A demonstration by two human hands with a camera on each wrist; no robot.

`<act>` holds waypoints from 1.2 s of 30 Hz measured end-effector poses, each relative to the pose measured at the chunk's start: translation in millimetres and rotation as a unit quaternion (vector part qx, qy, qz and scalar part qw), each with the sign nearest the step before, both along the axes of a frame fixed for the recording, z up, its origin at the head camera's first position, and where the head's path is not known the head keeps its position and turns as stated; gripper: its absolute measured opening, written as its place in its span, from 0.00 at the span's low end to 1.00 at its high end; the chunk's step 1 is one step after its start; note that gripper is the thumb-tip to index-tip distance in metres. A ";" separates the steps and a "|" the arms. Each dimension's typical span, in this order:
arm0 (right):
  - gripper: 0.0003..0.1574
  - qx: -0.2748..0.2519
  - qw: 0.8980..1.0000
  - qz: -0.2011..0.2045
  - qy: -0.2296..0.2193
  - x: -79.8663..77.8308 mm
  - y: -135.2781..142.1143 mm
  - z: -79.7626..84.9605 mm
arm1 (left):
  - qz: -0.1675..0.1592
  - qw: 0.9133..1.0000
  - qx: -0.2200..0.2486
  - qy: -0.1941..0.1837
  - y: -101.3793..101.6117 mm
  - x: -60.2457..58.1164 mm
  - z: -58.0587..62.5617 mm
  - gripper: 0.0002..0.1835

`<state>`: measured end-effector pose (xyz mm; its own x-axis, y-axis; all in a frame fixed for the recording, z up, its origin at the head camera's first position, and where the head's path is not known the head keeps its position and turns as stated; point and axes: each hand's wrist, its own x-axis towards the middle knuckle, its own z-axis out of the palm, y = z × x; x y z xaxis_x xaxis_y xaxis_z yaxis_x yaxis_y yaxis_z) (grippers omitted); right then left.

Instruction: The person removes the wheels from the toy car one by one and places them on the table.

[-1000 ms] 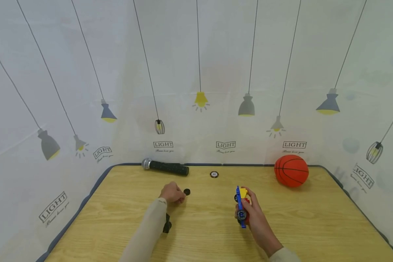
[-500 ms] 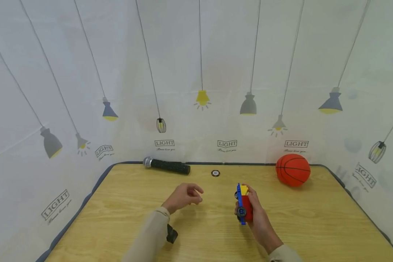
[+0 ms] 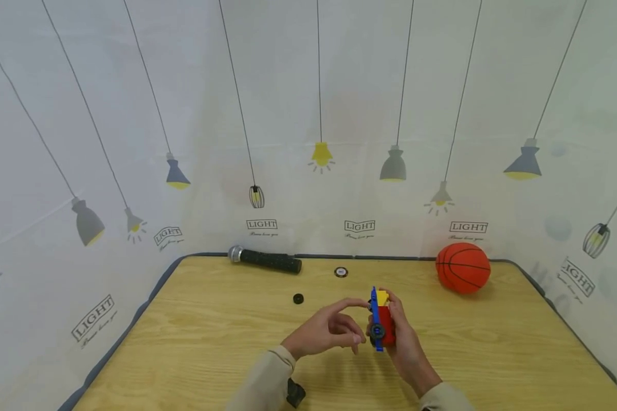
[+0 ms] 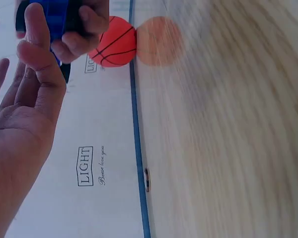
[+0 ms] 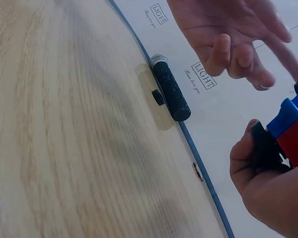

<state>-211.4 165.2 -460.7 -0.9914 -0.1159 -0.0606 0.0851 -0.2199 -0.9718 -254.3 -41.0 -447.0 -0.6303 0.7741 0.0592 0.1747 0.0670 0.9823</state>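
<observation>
My right hand (image 3: 408,348) holds a blue, red and yellow toy car (image 3: 384,325) on its edge above the table, its blue underside and black wheels turned to the left. The thumb and fingers wrap round its body. To the left of the car is my left hand (image 3: 329,331), its index finger stretched out to the upper wheel and the other fingers loosely bent. Nothing shows between its fingers in the right wrist view, where the left hand (image 5: 238,39) is seen palm on. A small black disc (image 3: 298,298), like a toy wheel, lies on the table beyond the left hand.
At the back left lies a microphone (image 3: 267,261). A poker chip (image 3: 341,272) is near the back edge, and a red toy basketball (image 3: 463,268) sits at the back right. A printed white cloth (image 3: 319,200) walls the wooden table (image 3: 195,342) at the back and sides.
My left hand has left the black disc, moved right and toward me, and reached the toy car, fingers unfolding. The disc stays on the table. The right hand keeps its hold, turning the car slightly.
</observation>
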 end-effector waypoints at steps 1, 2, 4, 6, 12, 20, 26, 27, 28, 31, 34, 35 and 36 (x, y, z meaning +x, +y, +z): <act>0.36 -0.001 1.000 0.002 0.000 0.2 -0.2 -0.5 | -0.007 1.000 0.000 0.000 2.3 1.2 -0.1 0.30; 0.36 0.000 1.000 0.003 -0.002 0.4 -0.5 -0.8 | -0.011 1.000 -0.001 -0.001 4.7 2.2 -0.3 0.29; 0.35 -0.002 1.000 0.005 -0.006 0.8 -1.0 -1.4 | -0.016 1.000 -0.008 0.000 9.5 3.3 -0.5 0.26; 0.35 0.004 1.000 0.012 -0.005 1.4 -1.5 -1.5 | -0.018 1.000 -0.016 0.001 14.1 3.9 -0.8 0.23; 0.33 0.012 1.000 0.027 0.007 2.8 -4.5 -0.3 | -0.010 0.999 -0.038 0.012 25.6 6.1 -0.1 0.14; 0.24 -0.021 1.000 0.008 0.000 -0.7 -8.7 -0.4 | 0.033 0.998 -0.039 0.045 32.8 8.1 0.1 0.08; 0.22 -0.043 0.999 0.019 0.006 -2.7 -7.8 -1.8 | 0.023 0.999 -0.031 0.037 33.5 8.9 1.8 0.08; 0.22 -0.040 0.999 0.023 0.012 -3.3 -7.3 -2.3 | 0.022 0.999 -0.031 0.035 33.6 9.4 2.3 0.08; 0.22 -0.039 0.999 0.027 0.019 -3.9 -6.9 -2.4 | 0.021 0.999 -0.032 0.033 33.7 10.0 2.7 0.08; 0.23 -0.027 0.999 0.027 0.038 -6.0 -5.7 -2.4 | 0.016 0.999 -0.038 0.033 34.6 12.6 4.1 0.08; 0.26 -0.015 0.999 0.006 0.041 -8.0 -5.4 -2.8 | 0.004 0.999 -0.044 0.031 36.3 15.2 3.9 0.08; 0.27 -0.009 0.999 -0.003 0.042 -8.7 -5.5 -3.2 | -0.001 0.999 -0.044 0.026 36.8 16.2 3.7 0.08; 0.27 -0.005 0.999 -0.012 0.040 -9.2 -5.5 -3.8 | -0.005 0.999 -0.044 0.019 37.3 17.2 3.4 0.08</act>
<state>-220.5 159.7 -464.5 -0.9955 -0.0923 0.0206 0.0013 -0.2314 -0.9729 -237.1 -3.8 -443.5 -0.6210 0.7837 0.0151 0.2135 0.1506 0.9653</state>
